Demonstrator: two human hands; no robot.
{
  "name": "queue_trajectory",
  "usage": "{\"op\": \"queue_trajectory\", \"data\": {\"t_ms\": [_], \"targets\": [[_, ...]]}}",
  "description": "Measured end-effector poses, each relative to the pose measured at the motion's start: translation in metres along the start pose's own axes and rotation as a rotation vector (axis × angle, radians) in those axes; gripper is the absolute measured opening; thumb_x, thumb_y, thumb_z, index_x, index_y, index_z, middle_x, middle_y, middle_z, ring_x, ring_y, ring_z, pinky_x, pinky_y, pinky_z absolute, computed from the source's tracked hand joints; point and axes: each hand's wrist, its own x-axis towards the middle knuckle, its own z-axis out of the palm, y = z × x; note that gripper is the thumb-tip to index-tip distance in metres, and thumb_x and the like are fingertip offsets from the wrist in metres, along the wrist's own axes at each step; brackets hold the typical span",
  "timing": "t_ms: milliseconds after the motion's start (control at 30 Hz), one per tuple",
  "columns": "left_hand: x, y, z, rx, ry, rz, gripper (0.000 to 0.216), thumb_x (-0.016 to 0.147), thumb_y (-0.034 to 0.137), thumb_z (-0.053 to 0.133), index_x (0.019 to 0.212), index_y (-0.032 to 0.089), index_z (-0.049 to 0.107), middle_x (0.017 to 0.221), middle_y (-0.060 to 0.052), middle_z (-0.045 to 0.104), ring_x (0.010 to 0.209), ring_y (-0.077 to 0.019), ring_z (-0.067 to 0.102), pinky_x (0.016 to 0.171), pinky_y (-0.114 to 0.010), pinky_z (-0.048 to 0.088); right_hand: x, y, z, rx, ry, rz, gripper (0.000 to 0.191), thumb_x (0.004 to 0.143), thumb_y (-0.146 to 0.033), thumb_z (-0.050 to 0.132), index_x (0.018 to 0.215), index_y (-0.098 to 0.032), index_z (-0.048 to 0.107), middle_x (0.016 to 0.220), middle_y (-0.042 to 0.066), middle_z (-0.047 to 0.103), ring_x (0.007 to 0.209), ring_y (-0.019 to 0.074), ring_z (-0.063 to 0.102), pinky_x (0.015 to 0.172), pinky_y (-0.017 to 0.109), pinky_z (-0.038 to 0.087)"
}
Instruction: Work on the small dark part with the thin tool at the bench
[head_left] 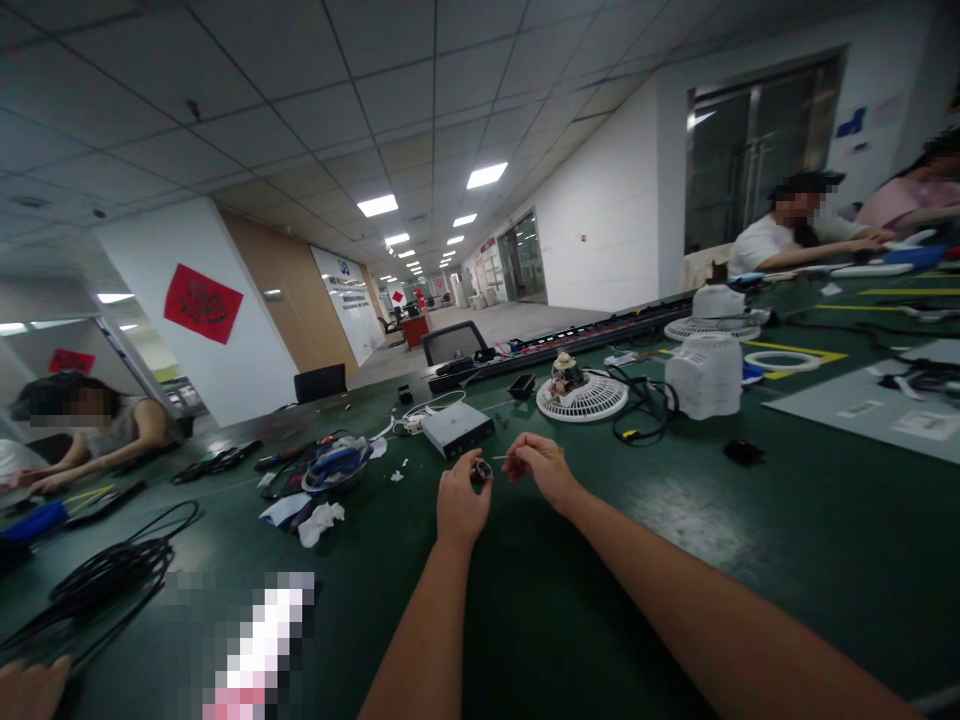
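Above the green table [525, 600], my left hand [461, 500] is closed on a small round dark part [481, 470] with a shiny rim. What kind of part it is, I cannot make out. My right hand [544, 468] pinches a thin pale rod [499, 458], whose tip points left toward the round part, a small gap apart. Just beyond my hands lies a grey box [457, 428] with a dark front side. Farther off to the right, a white fan grille [582, 398] lies flat with a motor [568, 372] on top.
A white plastic housing [703, 378] and black cable [646, 405] are right of the grille. Left are a bowl with blue items [336, 465], crumpled tissue [321, 523] and coiled black cable [112, 570]. Another person's hand [34, 688] shows bottom left; several people sit around the table.
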Motion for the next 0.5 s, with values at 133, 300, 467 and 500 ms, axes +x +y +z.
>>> {"op": "queue_trajectory", "data": {"t_ms": [133,300,467,500], "targets": [[0.000,0.002,-0.001,0.013,-0.024,0.059,0.046,0.076,0.010,0.064,0.120,0.022,0.054,0.108,-0.003,0.067,0.097,-0.0192,0.062,0.091,-0.035,0.044,-0.002,0.005,0.004,-0.071,-0.028,0.043,0.022,0.072,-0.037,0.059,0.062,-0.019,0.053,0.052,0.000,0.065,0.041,0.0134,0.057,0.043,0.024,0.048],[0.000,0.004,-0.002,0.051,-0.069,0.132,0.047,0.074,0.010,0.065,0.119,0.022,0.055,0.108,-0.003,0.068,0.095,-0.0201,0.062,0.087,-0.034,0.045,-0.001,0.011,0.008,-0.179,0.007,-0.005,0.032,0.080,-0.046,0.055,0.062,-0.019,0.053,0.048,-0.001,0.063,0.038,0.0128,0.055,0.040,0.023,0.045],[-0.001,0.007,-0.004,0.081,-0.091,0.149,0.046,0.074,0.013,0.067,0.118,0.022,0.057,0.108,-0.004,0.069,0.097,-0.0213,0.062,0.087,-0.035,0.045,0.002,0.015,0.002,-0.154,0.012,-0.006,0.034,0.082,-0.047,0.053,0.061,-0.020,0.054,0.046,-0.001,0.061,0.037,0.0142,0.054,0.038,0.024,0.044],[0.000,0.008,-0.004,0.086,-0.093,0.155,0.043,0.075,0.014,0.066,0.117,0.022,0.058,0.108,-0.004,0.069,0.097,-0.0213,0.062,0.087,-0.036,0.044,0.003,0.015,0.001,-0.129,0.026,-0.011,0.034,0.082,-0.047,0.053,0.061,-0.020,0.054,0.046,-0.001,0.061,0.037,0.0142,0.054,0.038,0.024,0.044]]}}
